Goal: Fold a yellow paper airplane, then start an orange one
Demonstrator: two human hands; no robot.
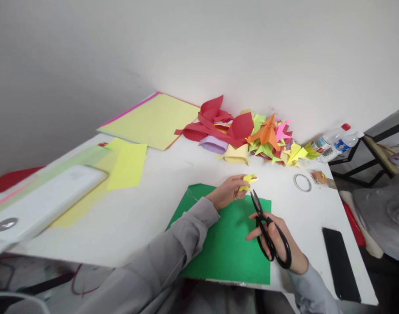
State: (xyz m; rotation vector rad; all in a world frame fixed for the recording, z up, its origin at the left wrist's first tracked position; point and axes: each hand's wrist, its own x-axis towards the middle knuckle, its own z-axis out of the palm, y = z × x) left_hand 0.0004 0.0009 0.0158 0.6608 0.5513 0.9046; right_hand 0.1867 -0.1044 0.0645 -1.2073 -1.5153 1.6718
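Note:
Between the fingers of my left hand (231, 192) is a small folded piece of yellow paper (248, 182), held above the far part of a green sheet (232, 244). My right hand (287, 240) grips black-handled scissors (261, 213), with fingers through the loops. The blades point up and away, their tips just below the yellow paper. Whether the tips touch the paper I cannot tell. The green sheet lies flat at the table's front edge, under both hands.
Red paper shapes (215, 126) and folded paper stars (268, 135) are heaped by the wall. Large yellow sheets (153, 120) lie to their left. A white device (55, 205) is at far left. A tape roll (302, 182), bottles (336, 141) and a black phone (341, 264) occupy the right.

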